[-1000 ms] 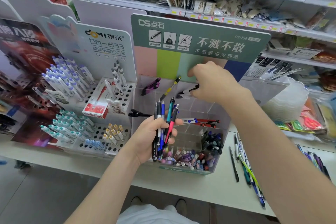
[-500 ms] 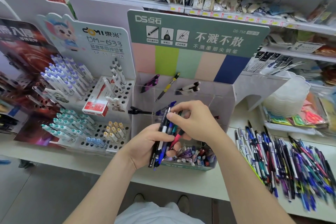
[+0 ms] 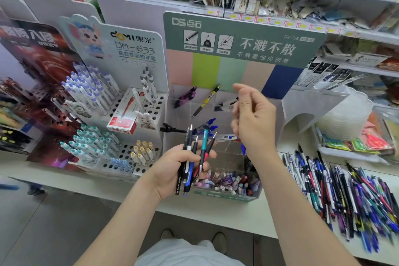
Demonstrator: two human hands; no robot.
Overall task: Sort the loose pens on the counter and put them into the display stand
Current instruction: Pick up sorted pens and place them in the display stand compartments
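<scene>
My left hand point(image 3: 172, 170) grips a bundle of pens point(image 3: 192, 157), black, blue, teal and red ones, tips up, in front of the clear tiered display stand point(image 3: 226, 194). My right hand point(image 3: 254, 119) hovers over the stand's middle row, fingers loosely curled, with nothing visible between them. A blue pen end point(image 3: 243, 149) shows just below its palm. The stand's compartments hold purple pens point(image 3: 185, 97), a yellow-black pen point(image 3: 206, 101), white-black pens point(image 3: 225, 102) and blue pens point(image 3: 208, 125). A big pile of loose pens point(image 3: 345, 190) lies on the counter to the right.
A white pen rack point(image 3: 121, 131) with several capped pens and a red box point(image 3: 124, 119) stands to the left of the stand. Stacked clear trays point(image 3: 343, 119) sit at the right. The white counter's front edge point(image 3: 216, 211) runs below my hands, with shelves behind.
My right hand left the bundle, where it pinched a pen, and rose over the stand's middle row. The left hand kept its bundle, tilted slightly.
</scene>
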